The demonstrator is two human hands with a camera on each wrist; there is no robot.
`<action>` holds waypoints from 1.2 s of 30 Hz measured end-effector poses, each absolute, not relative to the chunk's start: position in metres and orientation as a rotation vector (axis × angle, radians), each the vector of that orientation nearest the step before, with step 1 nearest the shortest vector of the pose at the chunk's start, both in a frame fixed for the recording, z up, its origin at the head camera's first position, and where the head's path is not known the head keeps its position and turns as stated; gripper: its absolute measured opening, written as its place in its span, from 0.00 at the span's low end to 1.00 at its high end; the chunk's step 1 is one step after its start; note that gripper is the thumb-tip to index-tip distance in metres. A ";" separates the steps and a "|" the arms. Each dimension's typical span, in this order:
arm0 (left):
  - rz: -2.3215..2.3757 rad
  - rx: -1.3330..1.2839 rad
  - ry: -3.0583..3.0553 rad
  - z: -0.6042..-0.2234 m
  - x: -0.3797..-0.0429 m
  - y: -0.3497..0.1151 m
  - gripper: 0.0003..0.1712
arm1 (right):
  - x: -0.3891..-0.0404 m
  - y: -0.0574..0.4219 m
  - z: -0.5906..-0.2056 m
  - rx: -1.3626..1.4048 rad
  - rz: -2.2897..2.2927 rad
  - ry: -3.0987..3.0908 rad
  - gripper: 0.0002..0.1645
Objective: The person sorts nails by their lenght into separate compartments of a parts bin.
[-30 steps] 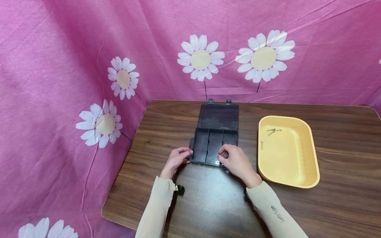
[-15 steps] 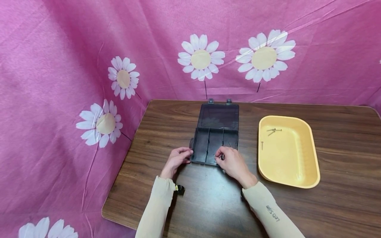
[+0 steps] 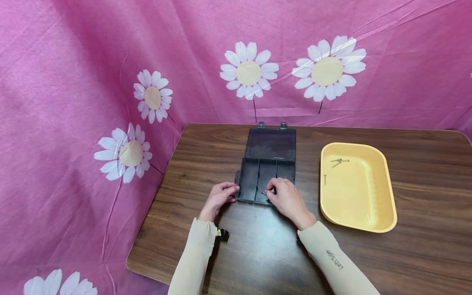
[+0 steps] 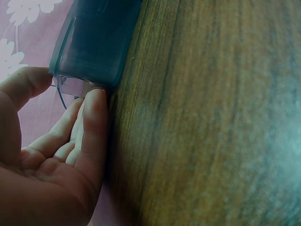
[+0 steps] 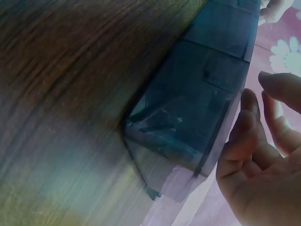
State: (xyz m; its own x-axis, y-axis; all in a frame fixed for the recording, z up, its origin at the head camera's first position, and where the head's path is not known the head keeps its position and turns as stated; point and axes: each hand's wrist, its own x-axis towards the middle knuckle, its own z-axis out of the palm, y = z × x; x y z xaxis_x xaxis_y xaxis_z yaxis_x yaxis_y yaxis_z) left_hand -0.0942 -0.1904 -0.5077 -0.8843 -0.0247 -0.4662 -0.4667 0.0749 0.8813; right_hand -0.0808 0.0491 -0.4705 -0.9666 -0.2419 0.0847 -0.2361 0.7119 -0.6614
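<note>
And here at the brown wood-grain table (image 3: 258, 254), the left hand (image 3: 217, 196) is holding the near left corner of a smoky dark, see-through plastic box (image 3: 247, 184) between thumb and fingers, while the right hand (image 3: 288, 200) is hanging low over the box's front, its fingertips apparently pinching a small metal screw (image 3: 264, 193). That screw is poking out over the middle compartment, near the front wall, and only one end is showing, so I can't tell how firm the pinch is. That's what's worrying me: such a slim shank could be rolling out of the fingertips if they're loosening unevenly, and with the divider (image 3: 257, 182) running close by, a tilted screw could be dropping on its other side. Through the clear side wall, loose screws (image 5: 176, 123) are lying in the right compartment, and knuckles dipping low could be knocking them about. If the left hand is slackening, a bump from the right could be skidding the box, with its lid (image 3: 272, 143) lying folded back behind. Over in the yellow plastic tray (image 3: 354, 196), four more are lying; the right sleeve (image 3: 333, 254) is sitting near its rim, and a wide elbow could be nudging it.
</note>
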 end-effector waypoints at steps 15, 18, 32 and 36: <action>1.863 -0.490 2.040 -0.507 -0.093 -0.190 0.17 | -0.084 0.062 -0.467 -0.367 -1.104 2.944 0.02; 1.854 -0.484 2.049 -0.507 -0.093 -0.191 0.17 | -0.084 0.065 -0.464 -0.353 -1.096 2.948 0.02; 1.867 -0.492 2.040 -0.509 -0.093 -0.190 0.16 | -0.083 0.103 -0.428 -0.457 -1.047 3.051 0.03; 1.864 -0.485 2.036 -0.509 -0.094 -0.191 0.16 | -0.086 0.122 -0.416 -0.424 -1.021 3.079 0.04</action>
State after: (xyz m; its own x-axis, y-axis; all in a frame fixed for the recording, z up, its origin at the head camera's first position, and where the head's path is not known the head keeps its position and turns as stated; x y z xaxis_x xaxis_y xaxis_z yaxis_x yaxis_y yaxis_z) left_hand -0.0937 -0.1907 -0.5094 -0.8850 -0.0233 -0.4651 -0.4653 0.0825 0.8813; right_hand -0.0863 0.1216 -0.4162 -0.9581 -0.2029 0.2021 -0.2834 0.7725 -0.5683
